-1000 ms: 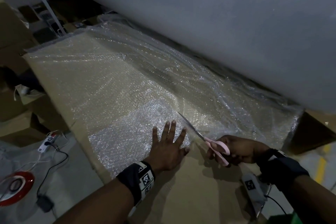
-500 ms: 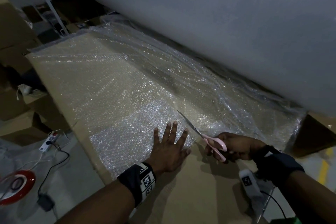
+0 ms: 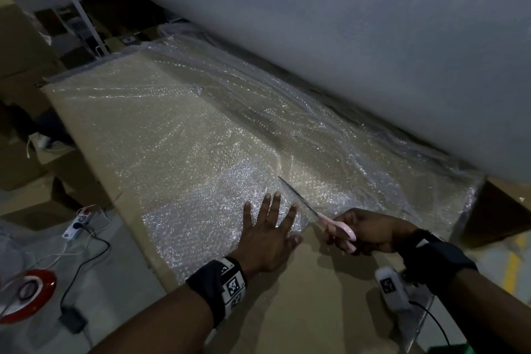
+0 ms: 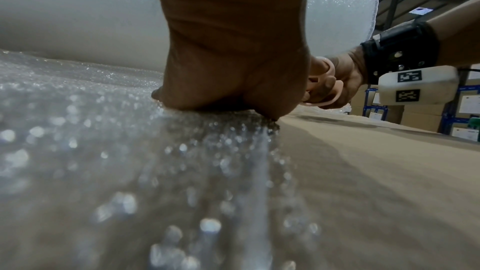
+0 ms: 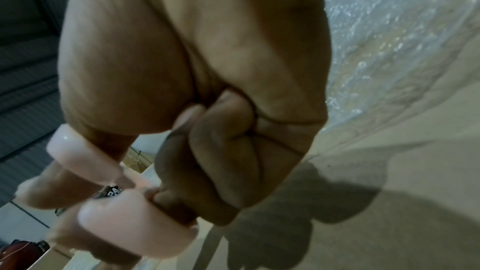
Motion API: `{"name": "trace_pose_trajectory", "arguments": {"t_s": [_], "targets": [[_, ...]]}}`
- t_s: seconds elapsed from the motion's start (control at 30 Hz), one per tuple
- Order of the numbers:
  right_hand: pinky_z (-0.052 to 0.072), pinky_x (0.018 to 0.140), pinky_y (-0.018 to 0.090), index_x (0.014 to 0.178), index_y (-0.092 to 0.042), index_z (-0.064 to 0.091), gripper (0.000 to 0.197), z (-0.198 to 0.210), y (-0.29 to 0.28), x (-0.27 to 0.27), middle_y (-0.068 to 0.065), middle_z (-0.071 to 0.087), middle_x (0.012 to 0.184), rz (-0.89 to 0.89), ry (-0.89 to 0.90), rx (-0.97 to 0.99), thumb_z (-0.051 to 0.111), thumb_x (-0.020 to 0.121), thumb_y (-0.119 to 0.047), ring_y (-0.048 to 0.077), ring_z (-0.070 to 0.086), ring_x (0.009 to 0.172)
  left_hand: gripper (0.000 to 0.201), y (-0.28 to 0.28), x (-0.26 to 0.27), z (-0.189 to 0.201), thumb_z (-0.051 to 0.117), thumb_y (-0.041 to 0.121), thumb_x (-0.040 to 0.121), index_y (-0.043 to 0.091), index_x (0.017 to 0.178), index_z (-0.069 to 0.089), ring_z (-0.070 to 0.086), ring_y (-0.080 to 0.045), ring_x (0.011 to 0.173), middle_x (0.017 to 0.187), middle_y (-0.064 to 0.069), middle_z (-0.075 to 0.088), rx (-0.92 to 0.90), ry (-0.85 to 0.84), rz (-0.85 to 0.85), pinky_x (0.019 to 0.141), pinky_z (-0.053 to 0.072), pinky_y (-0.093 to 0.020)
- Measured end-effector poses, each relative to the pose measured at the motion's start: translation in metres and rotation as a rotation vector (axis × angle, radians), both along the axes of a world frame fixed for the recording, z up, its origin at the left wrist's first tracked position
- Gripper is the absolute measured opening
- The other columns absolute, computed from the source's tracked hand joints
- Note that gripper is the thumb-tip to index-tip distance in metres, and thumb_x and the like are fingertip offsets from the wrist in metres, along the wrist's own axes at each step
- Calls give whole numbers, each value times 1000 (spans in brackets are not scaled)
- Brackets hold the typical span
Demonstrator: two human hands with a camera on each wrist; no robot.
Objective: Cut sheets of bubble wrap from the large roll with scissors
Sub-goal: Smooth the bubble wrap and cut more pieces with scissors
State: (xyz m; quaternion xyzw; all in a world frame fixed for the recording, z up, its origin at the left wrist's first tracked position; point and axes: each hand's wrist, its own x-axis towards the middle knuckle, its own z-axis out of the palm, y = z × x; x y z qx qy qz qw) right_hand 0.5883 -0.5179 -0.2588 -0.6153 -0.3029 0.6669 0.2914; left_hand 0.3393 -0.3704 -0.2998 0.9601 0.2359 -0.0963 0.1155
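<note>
My left hand (image 3: 265, 234) lies flat, fingers (image 3: 267, 205) spread, pinning the bubble wrap (image 3: 184, 149) to the bench (image 3: 316, 307) below the big roll (image 3: 344, 37). Just beside it, my right hand (image 3: 367, 230), fingers curled through the pink handles, drives the scissors (image 3: 314, 213) into the sheet. I judge the cut runs straightest with the wrap taut and the strokes long.

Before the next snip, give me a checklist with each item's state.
1. Left hand flat, pressing the sheet down: ok.
2. Left fingers off the blade line: cannot tell; they lie close beside the blades.
3. Right hand grips the scissors through the handles: ok.
4. Blades pointed up the sheet toward the roll: ok.
5. Sheet flat ahead of the tip: not ok; it is wrinkled near the roll.
6. Blade opening: cannot tell.
</note>
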Motion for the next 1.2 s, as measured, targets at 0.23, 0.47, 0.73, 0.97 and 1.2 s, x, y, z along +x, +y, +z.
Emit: {"name": "trace_pose_trajectory", "arguments": {"t_s": [0.23,0.47,0.73,0.97,1.2], "targets": [[36,41,24,111,23,56,51,7,0,-3,19,60,69,-4,-21,0,64,103,-27,24,54,56,73,0,2,6,9,70,106,35,165,-16,-30,-35,156,170,-12,-31,-17,51,-3,118,-16,-72],[30,34,17,116,13,66,88,23,-4,-1,21,60,81,10,-47,5,70,86,-70,18,48,50,80,2,1,19,17,76,103,40,161,-25,-37,-33,153,168,-8,-36,-123,63,-7,118,-21,-69],[36,36,18,111,3,74,57,29,2,0,13,67,74,3,-61,-16,62,101,-52,20,57,53,85,50,13,52,14,78,100,30,168,-3,-32,-25,156,171,-1,-29,-120,-29,129,124,-12,-67],[41,36,18,113,15,68,50,33,19,-7,14,65,67,-29,-42,-20,54,108,-33,14,59,44,94,82,6,27,12,82,98,23,165,-20,-33,-28,155,167,-5,-37,-142,132,121,121,-15,-69],[36,38,22,106,12,69,69,13,30,-3,17,67,70,17,-71,8,71,90,-54,22,54,49,94,79,5,11,2,86,94,27,165,-19,-29,-28,157,169,-5,-33,-44,98,131,121,-17,-68]]}}
